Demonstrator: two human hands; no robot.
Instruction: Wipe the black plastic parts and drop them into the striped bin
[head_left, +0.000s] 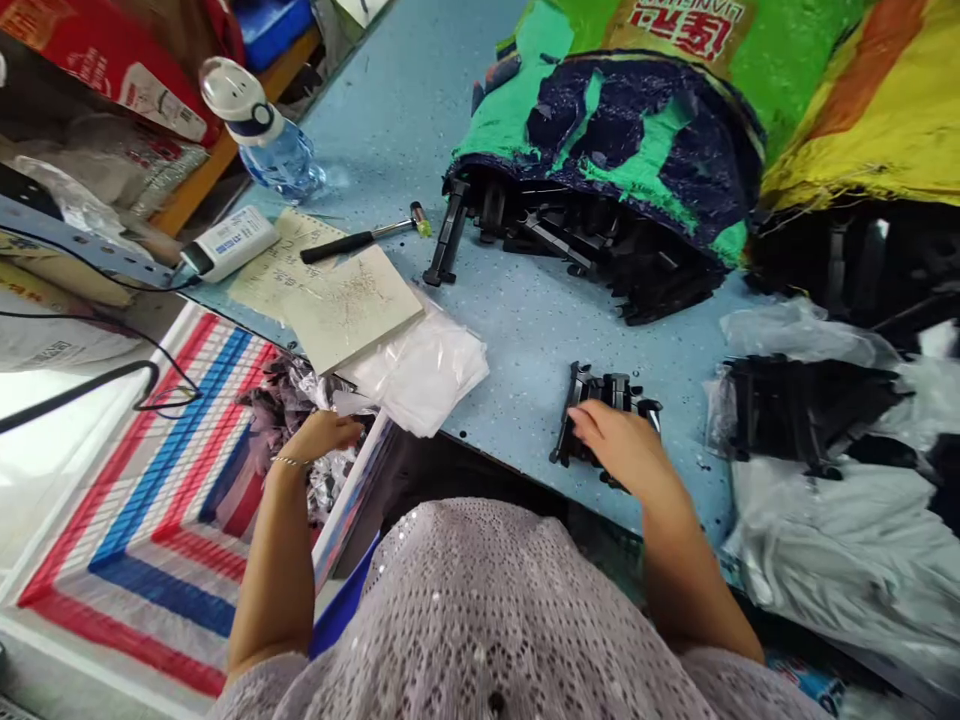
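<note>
My left hand (324,436) is over the near edge of a striped bin, beside crumpled silvery and dark scraps (289,405); its fingers are curled together, and what they hold, if anything, is hidden. On the blue speckled table, my right hand (619,440) rests on a small group of black plastic parts (574,410), its fingers bent over them. More black parts (547,235) spill from the mouth of a green and dark blue sack (637,130). A stack of thin clear plastic bags (431,375) lies at the table's front edge.
A notepad (360,310), a black-handled hammer (341,245), a white bottle (236,243) and a blue water bottle (277,150) are at the left. A yellow sack (885,110) and bagged black parts (806,405) are at the right. The striped bin (142,500) stands below left.
</note>
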